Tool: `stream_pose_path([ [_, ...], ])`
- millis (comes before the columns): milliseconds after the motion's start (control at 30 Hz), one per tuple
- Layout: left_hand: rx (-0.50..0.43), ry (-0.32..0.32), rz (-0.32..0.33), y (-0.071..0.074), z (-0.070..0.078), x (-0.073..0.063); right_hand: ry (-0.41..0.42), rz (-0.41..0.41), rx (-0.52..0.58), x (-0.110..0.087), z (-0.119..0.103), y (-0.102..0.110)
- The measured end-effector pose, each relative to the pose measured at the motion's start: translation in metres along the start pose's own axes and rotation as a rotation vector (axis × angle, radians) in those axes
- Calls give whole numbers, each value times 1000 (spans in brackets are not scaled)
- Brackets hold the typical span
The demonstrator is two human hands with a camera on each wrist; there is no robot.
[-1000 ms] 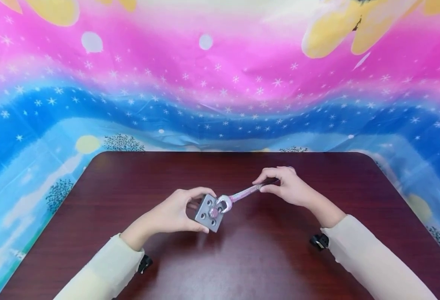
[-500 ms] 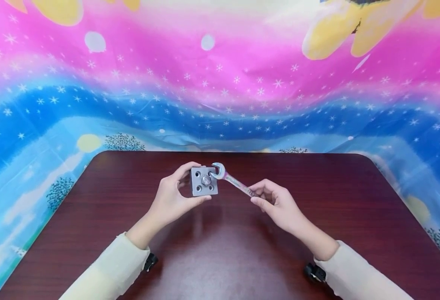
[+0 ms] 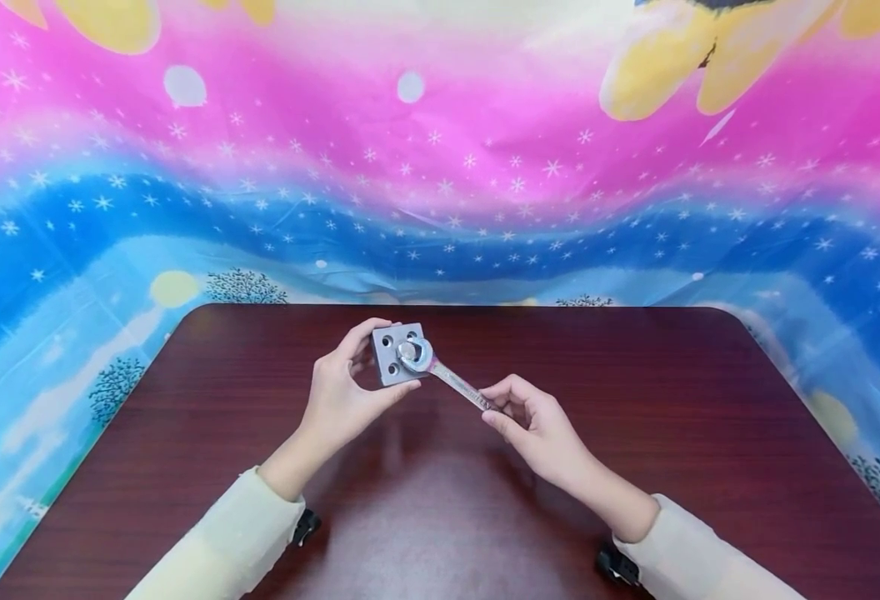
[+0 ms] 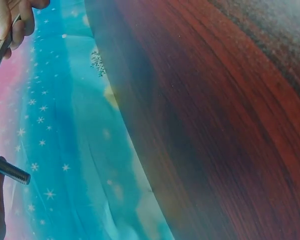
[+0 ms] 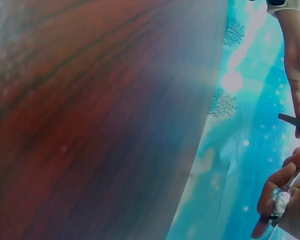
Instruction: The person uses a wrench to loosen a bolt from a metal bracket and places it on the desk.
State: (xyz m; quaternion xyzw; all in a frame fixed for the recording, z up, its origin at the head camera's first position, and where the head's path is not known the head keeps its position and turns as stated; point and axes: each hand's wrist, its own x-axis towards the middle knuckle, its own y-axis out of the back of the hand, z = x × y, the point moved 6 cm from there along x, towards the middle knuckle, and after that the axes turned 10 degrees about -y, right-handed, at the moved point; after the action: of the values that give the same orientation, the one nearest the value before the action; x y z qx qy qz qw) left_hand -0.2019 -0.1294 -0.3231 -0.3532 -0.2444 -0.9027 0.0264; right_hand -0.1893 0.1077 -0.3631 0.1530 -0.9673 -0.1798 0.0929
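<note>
My left hand [image 3: 338,392] grips a square grey metal plate [image 3: 391,354] by its edges, above the table. A bolt's head [image 3: 407,351] sits at the plate's centre, among the corner holes. Behind the plate sticks out the threaded bolt shank [image 4: 12,171], seen in the left wrist view and also in the right wrist view. My right hand [image 3: 541,425] pinches the handle of an open-end wrench [image 3: 455,382], which slopes down to the right. The wrench's open end lies around the bolt head. Fingers of the right hand partly cover the handle's far end.
A dark reddish-brown table [image 3: 440,517] with rounded far corners lies below both hands. A pink and blue printed cloth [image 3: 440,192] hangs behind it and along its sides. Black wrist cameras [image 3: 617,565] sit under the sleeves.
The plate has risen away from me and turned more upright. The wrench has swung from sloping up-right to sloping down-right. Its open end has moved from the plate's right edge onto the bolt head.
</note>
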Motion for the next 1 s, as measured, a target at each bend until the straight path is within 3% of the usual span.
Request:
stream_pose_path([
  [167, -17, -26, -4, -1, 2, -1, 13, -9, -2, 1, 1, -4],
  [400, -78, -31, -57, -4, 2, -2, 62, -24, -11, 10, 5, 1],
  [667, -138, -31, -223, -13, 0, -13, 45, -97, -95, 24, 16, 16],
  [1000, -207, -68, -456, -22, 5, -23, 115, -262, -121, 42, 14, 33],
])
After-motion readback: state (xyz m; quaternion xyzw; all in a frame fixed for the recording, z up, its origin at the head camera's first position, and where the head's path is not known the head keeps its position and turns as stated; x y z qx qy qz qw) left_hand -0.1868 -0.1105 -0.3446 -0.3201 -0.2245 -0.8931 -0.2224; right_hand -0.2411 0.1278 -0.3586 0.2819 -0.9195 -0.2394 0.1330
